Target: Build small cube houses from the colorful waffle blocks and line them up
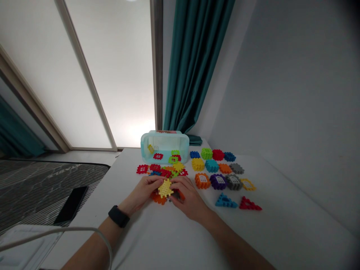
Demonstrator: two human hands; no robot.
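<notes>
The left hand (pixel 146 190) and right hand (pixel 189 198) close their fingers on opposite edges of a yellow piece (pixel 165 188), which is held flat-face-up between them over the bench (pixel 157 236), probably to keep it steady and in sight. Beyond it, a loose pile (pixel 166 172) lies before the tipped tub (pixel 144 150), while stacked blocks (pixel 212 165) stand in rows to the right, apparently grouped by colour to keep like pieces together.

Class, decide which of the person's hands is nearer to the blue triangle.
Right. The right hand is left of the blue triangle; the left hand is farther left, past the yellow piece.
</notes>
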